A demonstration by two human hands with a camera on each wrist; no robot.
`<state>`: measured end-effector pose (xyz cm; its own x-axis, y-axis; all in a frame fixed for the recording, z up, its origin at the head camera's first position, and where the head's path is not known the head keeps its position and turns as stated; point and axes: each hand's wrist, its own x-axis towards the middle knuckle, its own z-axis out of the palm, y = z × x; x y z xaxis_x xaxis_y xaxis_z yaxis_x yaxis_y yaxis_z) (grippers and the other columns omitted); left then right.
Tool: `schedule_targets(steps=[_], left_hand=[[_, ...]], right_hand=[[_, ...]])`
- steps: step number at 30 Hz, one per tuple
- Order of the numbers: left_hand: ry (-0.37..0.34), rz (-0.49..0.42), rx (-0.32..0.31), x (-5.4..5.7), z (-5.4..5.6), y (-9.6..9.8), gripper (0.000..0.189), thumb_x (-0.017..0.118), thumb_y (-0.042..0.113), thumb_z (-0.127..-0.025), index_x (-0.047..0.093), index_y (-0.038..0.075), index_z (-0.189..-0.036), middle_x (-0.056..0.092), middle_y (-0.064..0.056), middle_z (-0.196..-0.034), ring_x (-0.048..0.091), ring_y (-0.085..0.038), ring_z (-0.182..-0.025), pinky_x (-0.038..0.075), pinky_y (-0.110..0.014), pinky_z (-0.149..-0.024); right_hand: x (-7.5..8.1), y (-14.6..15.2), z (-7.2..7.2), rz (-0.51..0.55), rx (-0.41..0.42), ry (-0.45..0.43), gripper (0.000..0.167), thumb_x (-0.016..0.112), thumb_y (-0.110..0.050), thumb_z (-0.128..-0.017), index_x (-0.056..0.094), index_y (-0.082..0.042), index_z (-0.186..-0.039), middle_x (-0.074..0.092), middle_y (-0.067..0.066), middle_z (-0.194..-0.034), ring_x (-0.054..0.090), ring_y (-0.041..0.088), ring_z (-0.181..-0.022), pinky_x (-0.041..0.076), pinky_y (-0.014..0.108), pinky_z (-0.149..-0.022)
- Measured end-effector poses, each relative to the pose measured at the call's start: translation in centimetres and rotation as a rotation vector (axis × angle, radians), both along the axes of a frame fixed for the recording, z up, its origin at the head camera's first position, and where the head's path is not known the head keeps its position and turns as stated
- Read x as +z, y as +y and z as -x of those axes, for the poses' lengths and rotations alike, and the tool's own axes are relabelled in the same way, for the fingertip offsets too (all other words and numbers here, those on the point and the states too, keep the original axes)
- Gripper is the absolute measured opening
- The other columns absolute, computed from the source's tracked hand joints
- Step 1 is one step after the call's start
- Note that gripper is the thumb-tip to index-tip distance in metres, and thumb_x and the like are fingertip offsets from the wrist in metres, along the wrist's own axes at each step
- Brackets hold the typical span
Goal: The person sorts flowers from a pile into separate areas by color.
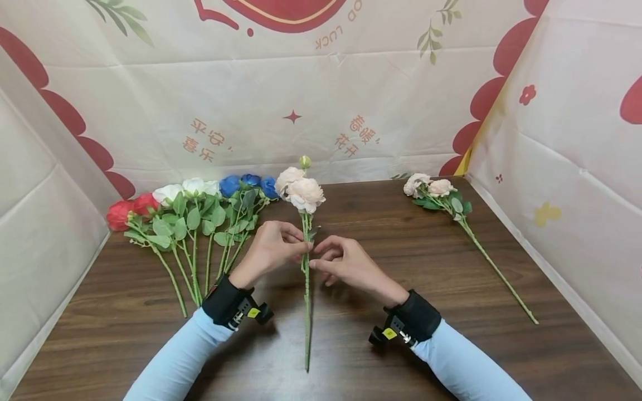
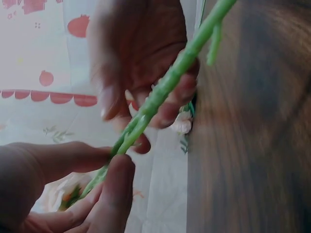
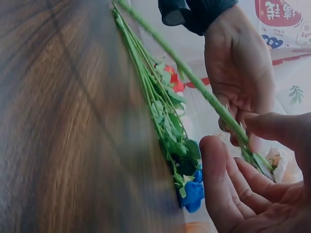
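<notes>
A pale pink artificial flower (image 1: 305, 196) with a small green bud on top stands out in the middle of the head view, its long stem (image 1: 307, 312) pointing toward the near edge. My left hand (image 1: 273, 248) pinches this stem between thumb and fingers below the blooms. Close on the other side is my right hand (image 1: 351, 264), fingers loosely bent and thumb apart from them, tips right at the stem. In the left wrist view the stem (image 2: 163, 90) has short side stubs. From the right wrist, the spread thumb and fingers (image 3: 216, 160) lie either side of the stem.
Red roses (image 1: 120, 214), white roses (image 1: 193, 188) and blue roses (image 1: 251, 182) lie fanned out at the left on the brown wooden table (image 1: 391, 217). Another pale pink flower (image 1: 441, 188) lies at the right. Printed cloth (image 1: 261, 89) walls off the back and sides.
</notes>
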<state>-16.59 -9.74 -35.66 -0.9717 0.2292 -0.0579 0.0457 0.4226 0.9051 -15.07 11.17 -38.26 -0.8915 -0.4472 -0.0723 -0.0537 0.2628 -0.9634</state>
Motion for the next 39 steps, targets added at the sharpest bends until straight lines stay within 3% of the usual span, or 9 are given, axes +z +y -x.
schedule_targets(steps=[8,18,22,25,29,39], left_hand=[[0.044,0.026,0.037,-0.5,-0.6,1.4,0.017,0.082,0.018,-0.089,0.075,0.005,-0.099,0.078,-0.009,-0.088,0.076,-0.034,-0.075,0.057,-0.030,-0.065],[0.035,-0.029,0.011,-1.0,-0.6,1.6,0.022,0.083,0.018,-0.089,0.074,0.002,-0.100,0.079,-0.012,-0.089,0.077,-0.035,-0.073,0.063,-0.043,-0.075],[0.082,-0.016,-0.002,-1.0,-0.7,1.7,0.021,0.082,0.020,-0.089,0.075,0.003,-0.099,0.079,-0.012,-0.086,0.077,-0.035,-0.071,0.063,-0.037,-0.070],[0.109,0.007,-0.007,-0.9,-0.7,1.7,0.022,0.082,0.025,-0.090,0.078,0.005,-0.099,0.079,-0.014,-0.085,0.078,-0.033,-0.070,0.061,-0.030,-0.067],[0.115,0.033,0.000,-0.9,-0.7,1.7,0.023,0.081,0.028,-0.090,0.079,0.007,-0.099,0.079,-0.017,-0.085,0.078,-0.033,-0.070,0.060,-0.028,-0.065],[0.127,0.067,-0.024,-0.7,-0.6,1.0,0.022,0.080,0.027,-0.092,0.078,0.008,-0.101,0.079,-0.017,-0.088,0.078,-0.032,-0.072,0.061,-0.031,-0.073]], right_hand=[[-0.3,-0.3,-0.3,0.038,0.026,0.026,0.018,0.072,-0.008,-0.095,0.070,0.006,-0.106,0.074,0.030,-0.090,0.071,0.014,-0.060,0.062,0.057,-0.069],[-0.2,-0.3,-0.3,0.026,0.005,0.038,0.011,0.072,-0.005,-0.094,0.070,0.005,-0.099,0.074,0.029,-0.088,0.070,0.016,-0.058,0.062,0.057,-0.068],[-0.2,-0.1,-0.2,0.033,-0.001,0.024,0.010,0.071,-0.004,-0.094,0.069,0.005,-0.097,0.073,0.031,-0.088,0.070,0.015,-0.058,0.063,0.053,-0.066],[-0.4,0.3,0.0,0.026,-0.004,0.005,0.010,0.071,-0.004,-0.094,0.068,0.006,-0.095,0.073,0.024,-0.081,0.069,0.015,-0.059,0.064,0.048,-0.065],[-0.7,1.5,0.5,0.014,-0.012,-0.025,0.011,0.070,-0.004,-0.095,0.069,0.006,-0.097,0.073,0.015,-0.078,0.070,0.016,-0.061,0.064,0.045,-0.066],[-1.6,7.7,1.3,-0.051,-0.067,-0.057,0.019,0.069,-0.005,-0.097,0.067,0.011,-0.106,0.076,0.023,-0.089,0.072,0.016,-0.067,0.064,0.038,-0.065]])
